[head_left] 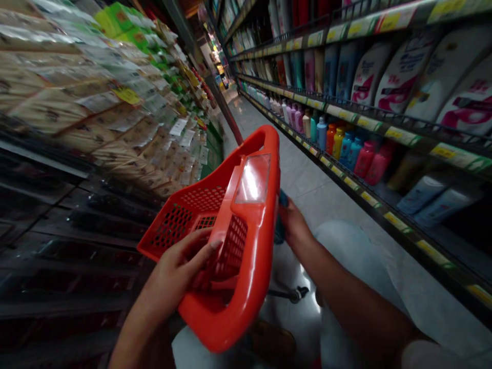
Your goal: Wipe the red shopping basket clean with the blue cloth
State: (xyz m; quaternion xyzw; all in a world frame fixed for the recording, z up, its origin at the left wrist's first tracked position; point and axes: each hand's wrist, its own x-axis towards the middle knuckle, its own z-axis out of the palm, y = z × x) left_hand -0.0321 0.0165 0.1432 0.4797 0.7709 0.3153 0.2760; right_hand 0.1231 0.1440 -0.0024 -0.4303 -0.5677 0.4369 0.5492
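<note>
A red plastic shopping cart (246, 287) fills the middle of the view, tilted, with its handle toward me. My left hand (184, 261) is closed over the top edge of the cart's inner panel, thumb on the near side. My right hand (294, 223) is to the right of the handle, with its fingers closed around a teal-blue object (280, 233). The cart's side hides much of that object and the fingertips, so its kind is unclear. A clear plastic plate (252, 178) is set into the cart near the handle.
Shelves of bottles (371, 159) with a price-tag rail (369, 200) run along the right. On the left, packaged goods (73, 113) are stacked high. Grey tiled floor (295, 164) stretches down the aisle between them. A cart wheel (299, 293) shows below.
</note>
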